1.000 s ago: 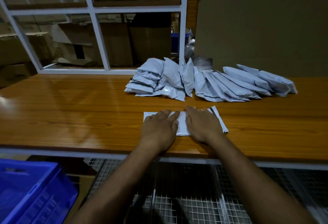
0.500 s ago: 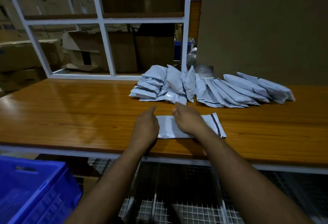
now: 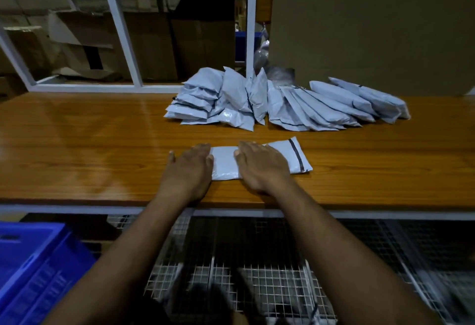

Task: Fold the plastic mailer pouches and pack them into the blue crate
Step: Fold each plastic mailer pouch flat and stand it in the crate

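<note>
- Left hand (image 3: 189, 170) lies flat, palm down, on the left end of one mailer pouch (image 3: 259, 160); right hand (image 3: 262, 165) presses flat on its middle. Neither grips it.
- Half a second ago the hands were raised at the pouch's far edge; now both are spread down on it.
- The pouch lies on the counter (image 3: 90, 144), near its front edge.
- A pile of pouches (image 3: 282, 103) sits behind; exact count unclear.
- One blue crate (image 3: 33, 268) stands lower left, contents not visible.

The hands (image 3: 221, 167) cover much of the flat mailer pouch (image 3: 290, 156), the blue crate (image 3: 33, 268) is cut off at the lower left edge, and the wire mesh (image 3: 257, 286) under the bench (image 3: 90, 144) is blurred.
</note>
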{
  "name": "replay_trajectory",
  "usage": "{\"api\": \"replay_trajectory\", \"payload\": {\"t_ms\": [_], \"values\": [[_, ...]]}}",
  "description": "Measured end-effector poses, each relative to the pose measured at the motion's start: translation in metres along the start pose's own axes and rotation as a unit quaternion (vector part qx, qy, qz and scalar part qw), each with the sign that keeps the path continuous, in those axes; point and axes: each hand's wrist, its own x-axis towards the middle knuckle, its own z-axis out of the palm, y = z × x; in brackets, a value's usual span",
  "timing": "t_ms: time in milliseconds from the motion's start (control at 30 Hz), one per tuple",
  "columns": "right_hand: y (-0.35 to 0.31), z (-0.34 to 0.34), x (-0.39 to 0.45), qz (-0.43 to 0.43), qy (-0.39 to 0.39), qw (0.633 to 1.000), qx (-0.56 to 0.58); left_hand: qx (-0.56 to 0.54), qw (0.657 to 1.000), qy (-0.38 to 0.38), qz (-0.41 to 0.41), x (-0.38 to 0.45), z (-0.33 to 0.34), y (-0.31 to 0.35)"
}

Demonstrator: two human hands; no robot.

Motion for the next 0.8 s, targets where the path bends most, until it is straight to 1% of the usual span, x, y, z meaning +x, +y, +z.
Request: {"api": "replay_trajectory", "payload": {"t_ms": [133,233,300,367,533,667,800], "values": [[0.007,-0.002,-0.002,0.01,-0.001,1.0,0.0,0.008,1.0,-0.027,-0.007,-0.002,-0.003,0.001],[0.016,-0.011,-0.003,0.017,-0.017,0.999,0.028,0.012,0.998,-0.059,-0.019,-0.001,-0.005,-0.001],[0.025,-0.016,-0.004,0.023,-0.023,0.999,0.033,0.036,0.996,-0.079,-0.02,0.002,-0.006,0.001],[0.031,-0.016,-0.007,0.026,-0.017,0.999,0.014,0.064,0.993,-0.093,-0.019,0.004,-0.007,0.003],[0.039,-0.013,-0.007,0.031,0.001,0.999,-0.016,0.072,0.992,-0.104,-0.019,0.002,-0.012,0.008],[0.054,-0.016,-0.014,0.049,0.036,0.997,-0.052,0.1,0.99,-0.099,-0.014,0.002,-0.012,0.01],[0.052,-0.015,-0.014,0.046,0.04,0.995,-0.075,0.104,0.99,-0.092,-0.014,-0.001,-0.012,0.012]]}}
